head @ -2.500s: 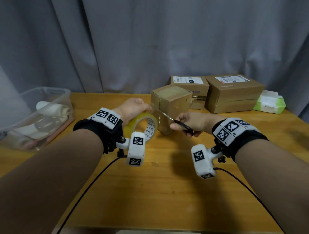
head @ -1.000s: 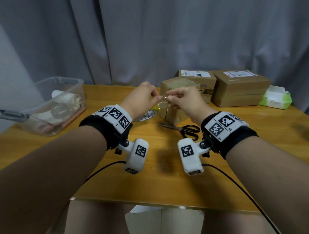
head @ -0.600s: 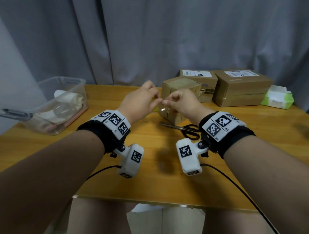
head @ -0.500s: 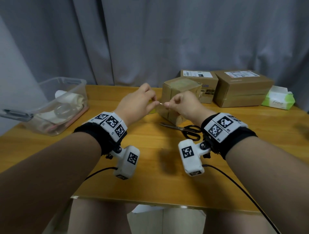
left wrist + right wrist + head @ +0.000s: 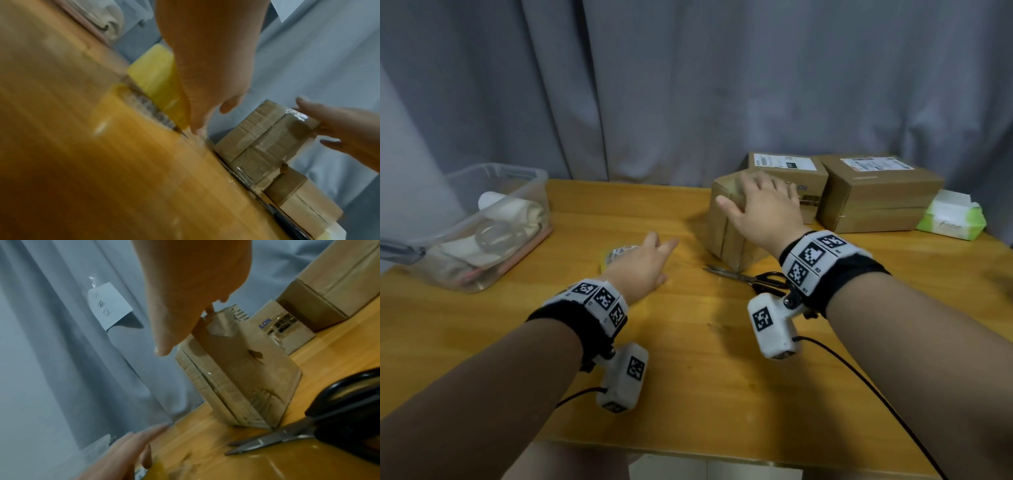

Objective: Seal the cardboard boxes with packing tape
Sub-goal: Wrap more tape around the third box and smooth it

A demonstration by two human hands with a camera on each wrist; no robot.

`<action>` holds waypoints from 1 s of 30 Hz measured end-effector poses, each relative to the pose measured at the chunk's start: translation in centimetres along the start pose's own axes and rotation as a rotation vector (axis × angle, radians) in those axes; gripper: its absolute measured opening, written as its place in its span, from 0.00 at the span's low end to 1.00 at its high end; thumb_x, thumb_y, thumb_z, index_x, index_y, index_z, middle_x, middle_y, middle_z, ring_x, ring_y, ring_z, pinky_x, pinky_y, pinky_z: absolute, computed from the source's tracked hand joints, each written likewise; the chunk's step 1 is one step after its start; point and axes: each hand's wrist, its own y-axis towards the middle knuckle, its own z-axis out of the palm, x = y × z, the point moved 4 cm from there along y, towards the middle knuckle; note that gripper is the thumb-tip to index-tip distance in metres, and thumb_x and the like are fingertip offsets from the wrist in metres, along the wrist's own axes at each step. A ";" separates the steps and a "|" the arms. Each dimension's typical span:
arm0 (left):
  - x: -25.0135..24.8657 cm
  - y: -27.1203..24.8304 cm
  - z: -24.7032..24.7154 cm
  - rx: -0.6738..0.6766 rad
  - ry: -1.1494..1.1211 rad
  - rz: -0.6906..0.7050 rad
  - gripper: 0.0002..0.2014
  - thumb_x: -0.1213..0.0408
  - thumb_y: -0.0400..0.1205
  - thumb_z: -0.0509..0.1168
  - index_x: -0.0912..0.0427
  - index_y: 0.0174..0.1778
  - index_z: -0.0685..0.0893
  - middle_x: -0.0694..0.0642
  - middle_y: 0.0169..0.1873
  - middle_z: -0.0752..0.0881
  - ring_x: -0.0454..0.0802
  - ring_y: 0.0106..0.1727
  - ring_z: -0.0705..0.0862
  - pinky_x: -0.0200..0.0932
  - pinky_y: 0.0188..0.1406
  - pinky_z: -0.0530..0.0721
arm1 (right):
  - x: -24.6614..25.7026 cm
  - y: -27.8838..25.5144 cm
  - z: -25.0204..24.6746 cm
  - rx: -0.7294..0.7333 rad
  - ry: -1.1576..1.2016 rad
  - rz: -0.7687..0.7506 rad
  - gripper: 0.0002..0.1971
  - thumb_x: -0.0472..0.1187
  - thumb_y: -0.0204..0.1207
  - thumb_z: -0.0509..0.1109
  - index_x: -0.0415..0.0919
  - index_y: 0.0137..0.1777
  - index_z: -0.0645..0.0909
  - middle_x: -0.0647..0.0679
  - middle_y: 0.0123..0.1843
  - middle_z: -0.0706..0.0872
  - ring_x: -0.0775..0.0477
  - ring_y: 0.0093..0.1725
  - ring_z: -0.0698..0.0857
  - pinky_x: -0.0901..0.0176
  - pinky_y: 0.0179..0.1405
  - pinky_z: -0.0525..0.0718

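Observation:
A small cardboard box (image 5: 726, 233) with clear tape on its seams stands in the middle of the table. My right hand (image 5: 753, 198) lies flat on its top, fingers spread and straight; the thumb (image 5: 162, 344) hangs over the box (image 5: 236, 369) edge. My left hand (image 5: 657, 250) hovers low with straight fingers just over the yellow tape roll (image 5: 616, 255), which lies flat on the table. In the left wrist view the fingers (image 5: 205, 113) reach past the tape roll (image 5: 156, 84); contact is unclear. Neither hand holds anything.
Black-handled scissors (image 5: 750, 275) lie on the table in front of the small box. Two larger boxes (image 5: 876, 192) stand behind it, with a green tissue pack (image 5: 952, 219) at the far right. A clear plastic bin (image 5: 476, 226) sits at the left edge.
Both hands were pinching a bit of tape in front of the box. They have parted: the right went onto the box top, the left dropped toward the tape roll.

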 end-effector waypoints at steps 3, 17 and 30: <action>0.3 0.2 -0.1 0.048 0.032 -0.012 0.40 0.49 0.84 0.61 0.55 0.84 0.43 0.59 0.70 0.64 0.58 0.54 0.81 0.48 0.51 0.81 | 0.3 1.1 0.8 0.116 0.017 0.111 0.38 0.71 0.79 0.45 0.52 0.85 0.50 0.38 0.86 0.52 0.27 0.83 0.49 0.26 0.77 0.49; -3.9 11.0 -8.3 -0.015 -0.782 -0.019 0.22 0.66 0.90 0.47 0.68 0.81 0.58 0.64 0.82 0.54 0.53 0.84 0.50 0.32 0.75 0.45 | -1.1 1.5 -0.3 0.053 0.405 -0.293 0.29 0.40 0.78 0.72 0.40 0.79 0.69 0.45 0.80 0.69 0.49 0.82 0.64 0.74 0.73 0.48; -2.1 10.0 -8.1 -0.138 -1.361 -0.320 0.18 0.58 0.82 0.66 0.54 0.66 0.71 0.50 0.52 0.80 0.44 0.45 0.81 0.42 0.33 0.84 | -3.1 3.5 0.6 0.277 1.041 0.039 0.48 0.40 0.77 0.73 0.55 0.85 0.42 0.50 0.83 0.62 0.47 0.77 0.68 0.46 0.77 0.71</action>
